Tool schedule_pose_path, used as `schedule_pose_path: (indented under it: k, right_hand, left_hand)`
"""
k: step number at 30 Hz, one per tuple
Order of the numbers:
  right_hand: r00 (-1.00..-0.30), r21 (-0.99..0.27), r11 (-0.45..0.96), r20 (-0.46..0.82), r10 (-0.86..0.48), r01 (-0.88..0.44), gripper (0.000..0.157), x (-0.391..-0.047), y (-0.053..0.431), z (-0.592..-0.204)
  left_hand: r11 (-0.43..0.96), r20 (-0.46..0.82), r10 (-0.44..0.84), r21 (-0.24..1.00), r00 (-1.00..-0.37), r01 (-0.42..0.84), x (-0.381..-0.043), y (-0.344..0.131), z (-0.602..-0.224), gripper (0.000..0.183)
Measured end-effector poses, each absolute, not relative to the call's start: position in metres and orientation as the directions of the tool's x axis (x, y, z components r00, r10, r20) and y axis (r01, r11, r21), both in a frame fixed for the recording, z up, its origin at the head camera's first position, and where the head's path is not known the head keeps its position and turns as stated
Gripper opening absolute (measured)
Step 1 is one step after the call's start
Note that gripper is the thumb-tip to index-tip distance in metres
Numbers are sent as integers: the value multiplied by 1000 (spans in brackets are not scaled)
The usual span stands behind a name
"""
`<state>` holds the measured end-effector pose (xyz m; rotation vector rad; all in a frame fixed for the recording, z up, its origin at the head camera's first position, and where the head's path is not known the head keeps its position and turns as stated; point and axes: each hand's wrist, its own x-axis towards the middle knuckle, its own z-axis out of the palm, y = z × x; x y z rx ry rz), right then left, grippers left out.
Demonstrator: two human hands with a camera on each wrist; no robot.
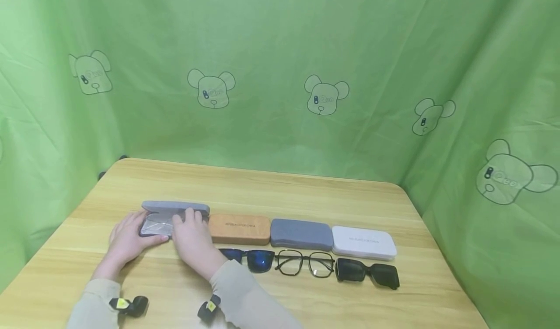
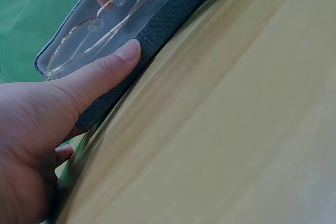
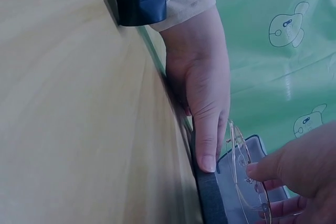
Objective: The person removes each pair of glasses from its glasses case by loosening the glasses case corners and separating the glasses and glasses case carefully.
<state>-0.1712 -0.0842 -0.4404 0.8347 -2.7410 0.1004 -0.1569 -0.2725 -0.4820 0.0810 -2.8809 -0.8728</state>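
Observation:
At the left of the row, a grey-blue glasses case (image 1: 176,205) stands open with its lid raised. My left hand (image 1: 126,240) grips its left end, the thumb (image 2: 107,72) lying along the front rim. A pair of thin metal-framed eyeglasses (image 2: 125,21) with clear lenses is at the case's pale inside, temples crossed. My right hand (image 1: 195,244) reaches over the case and pinches the eyeglasses' frame between thumb (image 3: 266,166) and fingers. In the head view the right hand hides much of the case's right half.
To the right lie a closed orange case (image 1: 240,229), a blue-grey case (image 1: 301,234) and a white case (image 1: 364,243). Before them are blue-lensed sunglasses (image 1: 260,261), partly behind the right arm, black-framed glasses (image 1: 290,263) and dark sunglasses (image 1: 385,275). Green curtains (image 1: 271,42) surround the wooden table (image 1: 350,307).

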Motion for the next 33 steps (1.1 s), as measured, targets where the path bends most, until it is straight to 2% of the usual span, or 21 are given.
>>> schedule_pose_path:
  k: [18,33]
  right_hand:
    - [-751,103,828,371,-546,-552,19,-166,-80,-431]
    - [-749,41,815,370,-550,-578,23,-160,-68,-423]
  left_hand:
    - [832,135,-89,554,-987,0,-159,-275,-483,103]
    - [829,130,-82,560,-988,4,-160,-276,-485,104]
